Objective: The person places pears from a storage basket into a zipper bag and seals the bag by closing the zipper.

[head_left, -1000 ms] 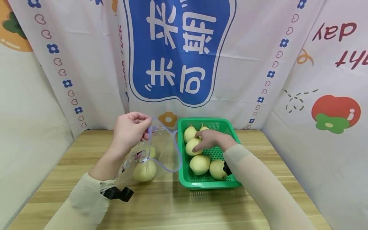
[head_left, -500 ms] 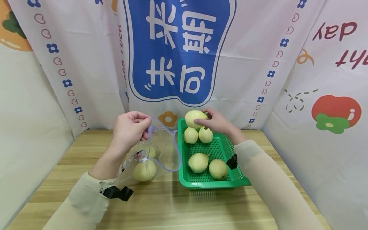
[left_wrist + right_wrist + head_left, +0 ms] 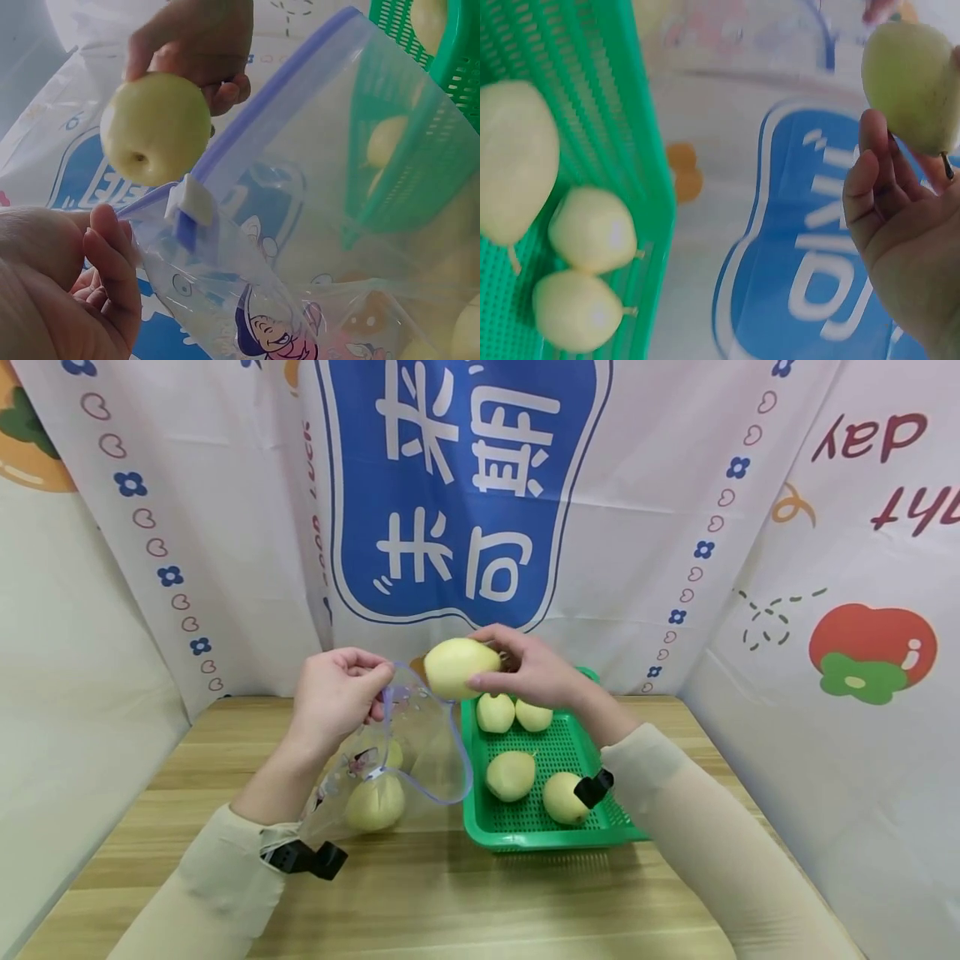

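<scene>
My right hand [image 3: 536,670] grips a pale yellow pear [image 3: 459,668] by its stem end, above the back left corner of the green basket and beside the mouth of the bag. My left hand [image 3: 339,697] pinches the purple rim of a clear zip bag [image 3: 431,752], holding its mouth apart. A white slider [image 3: 191,201] sits on that rim in the left wrist view. Inside the bag lie pears [image 3: 375,802], partly hidden by its printed film. In the right wrist view the held pear [image 3: 911,86] shows its stem by my palm.
Just right of the bag stands the green basket [image 3: 555,841] with several pears [image 3: 512,775] in it. Both rest on a wooden table [image 3: 480,902]. A printed cloth [image 3: 637,527] hangs behind the table.
My right hand has taken a pear from the basket, lifted it and carried it left toward the bag's mouth. My left hand keeps its hold on the bag's rim, almost still.
</scene>
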Demonstrator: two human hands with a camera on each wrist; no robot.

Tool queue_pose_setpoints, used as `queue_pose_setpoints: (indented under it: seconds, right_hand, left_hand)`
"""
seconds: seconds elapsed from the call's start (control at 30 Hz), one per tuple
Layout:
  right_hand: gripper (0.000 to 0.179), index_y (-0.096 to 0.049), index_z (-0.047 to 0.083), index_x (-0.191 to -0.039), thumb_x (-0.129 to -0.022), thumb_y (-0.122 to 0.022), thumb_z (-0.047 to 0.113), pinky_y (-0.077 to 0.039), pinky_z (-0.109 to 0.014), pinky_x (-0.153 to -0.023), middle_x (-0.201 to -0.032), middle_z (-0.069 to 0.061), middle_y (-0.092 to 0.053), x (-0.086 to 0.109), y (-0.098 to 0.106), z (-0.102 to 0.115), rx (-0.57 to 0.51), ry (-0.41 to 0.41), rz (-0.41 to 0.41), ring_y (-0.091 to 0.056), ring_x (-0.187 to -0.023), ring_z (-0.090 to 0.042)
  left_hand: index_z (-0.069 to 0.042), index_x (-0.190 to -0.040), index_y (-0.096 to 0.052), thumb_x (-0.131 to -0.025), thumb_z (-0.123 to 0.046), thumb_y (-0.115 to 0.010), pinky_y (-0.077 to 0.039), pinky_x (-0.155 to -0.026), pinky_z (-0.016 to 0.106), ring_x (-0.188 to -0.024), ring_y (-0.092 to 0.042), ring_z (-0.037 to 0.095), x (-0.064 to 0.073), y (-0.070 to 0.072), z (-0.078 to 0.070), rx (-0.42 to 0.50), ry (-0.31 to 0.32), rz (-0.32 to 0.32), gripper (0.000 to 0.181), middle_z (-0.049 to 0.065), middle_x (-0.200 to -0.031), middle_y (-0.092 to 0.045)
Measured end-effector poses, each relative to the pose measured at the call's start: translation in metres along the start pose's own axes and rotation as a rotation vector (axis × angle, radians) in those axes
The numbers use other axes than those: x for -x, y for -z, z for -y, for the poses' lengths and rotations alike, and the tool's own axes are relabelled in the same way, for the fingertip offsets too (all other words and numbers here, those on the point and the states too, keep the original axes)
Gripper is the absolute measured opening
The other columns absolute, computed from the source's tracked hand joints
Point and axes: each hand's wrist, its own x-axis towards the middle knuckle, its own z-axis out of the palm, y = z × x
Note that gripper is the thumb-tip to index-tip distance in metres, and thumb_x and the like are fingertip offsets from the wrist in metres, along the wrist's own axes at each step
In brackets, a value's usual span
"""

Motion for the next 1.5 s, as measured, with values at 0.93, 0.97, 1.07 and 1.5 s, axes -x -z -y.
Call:
queue_pose_setpoints:
  seconds: [0.93,0.97,1.07,1.5]
  right_hand:
    - [0.034,-0.068,0.009,-0.139,-0.107,-0.068,0.02,-0.061,-0.037,-0.089,-0.13,-0.01,-0.074,0.002,0.0,-0.021,0.16,-0.083,-0.065,-0.071,-0.1,-0.023]
    - [0.033,-0.069,0.009,-0.138,-0.107,-0.068,0.021,-0.061,-0.038,-0.089,-0.129,-0.01,-0.075,0.003,0.001,-0.026,0.179,-0.103,-0.063,-0.071,-0.1,-0.023]
    - [0.032,-0.07,0.009,-0.136,-0.107,-0.069,0.022,-0.062,-0.04,-0.091,-0.127,-0.01,-0.076,0.006,0.005,-0.04,0.231,-0.165,-0.038,-0.072,-0.1,-0.025]
    - [0.045,-0.068,0.008,-0.142,-0.105,-0.072,0.033,-0.055,-0.051,-0.116,-0.146,-0.016,-0.069,0.014,-0.005,-0.081,0.408,-0.347,0.302,-0.064,-0.138,-0.035]
  left_hand:
    - [0.01,-0.117,-0.074,-0.102,-0.011,-0.07,-0.055,-0.047,0.02,-0.047,-0.059,0.004,-0.001,0.002,-0.001,0.078,0.049,-0.132,0.026,-0.01,-0.062,-0.069]
    - [0.01,-0.116,-0.074,-0.102,-0.011,-0.07,-0.054,-0.047,0.02,-0.046,-0.059,0.004,-0.001,0.002,0.0,0.08,0.049,-0.133,0.025,-0.01,-0.062,-0.069]
    - [0.008,-0.114,-0.074,-0.102,-0.011,-0.07,-0.054,-0.046,0.02,-0.047,-0.06,0.004,-0.001,0.003,0.0,0.085,0.05,-0.129,0.023,-0.01,-0.062,-0.069]
    - [0.007,-0.112,-0.073,-0.103,-0.012,-0.071,-0.054,-0.047,0.02,-0.047,-0.059,0.004,0.0,0.0,0.0,0.101,0.054,-0.109,0.021,-0.009,-0.062,-0.068]
